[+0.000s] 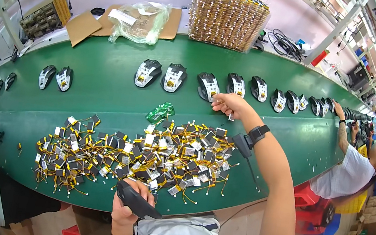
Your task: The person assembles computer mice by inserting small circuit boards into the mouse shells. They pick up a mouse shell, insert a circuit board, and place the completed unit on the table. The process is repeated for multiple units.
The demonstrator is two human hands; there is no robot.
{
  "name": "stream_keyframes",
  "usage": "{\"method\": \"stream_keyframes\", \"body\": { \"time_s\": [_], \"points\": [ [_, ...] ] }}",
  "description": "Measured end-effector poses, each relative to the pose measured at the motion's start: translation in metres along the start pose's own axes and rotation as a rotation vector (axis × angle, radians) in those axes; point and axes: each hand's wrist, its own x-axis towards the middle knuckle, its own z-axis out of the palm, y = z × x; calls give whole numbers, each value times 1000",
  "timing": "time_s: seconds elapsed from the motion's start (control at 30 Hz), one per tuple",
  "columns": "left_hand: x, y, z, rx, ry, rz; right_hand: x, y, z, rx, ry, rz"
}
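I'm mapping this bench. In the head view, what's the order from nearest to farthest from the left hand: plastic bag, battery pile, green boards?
1. Battery pile: just beyond the left hand, spread to both sides.
2. Green boards: at the pile's far edge, slightly right of the hand.
3. Plastic bag: at the back, on cardboard.

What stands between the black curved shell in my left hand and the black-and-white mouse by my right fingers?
Between the shell and mouse lies a wide heap of small silver, black and yellow wired packs on the green tabletop.
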Motion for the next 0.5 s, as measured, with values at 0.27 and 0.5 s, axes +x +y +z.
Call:
{"method": "stream_keyframes", "body": {
  "time_s": [0.27, 0.5],
  "points": [
    [4, 3, -5, -29, -40, 26, 1, -2, -3, -12, 4, 40],
    [1, 4, -6, -46, -37, 32, 10, 4, -11, 77, -26, 69]
  ]
}}
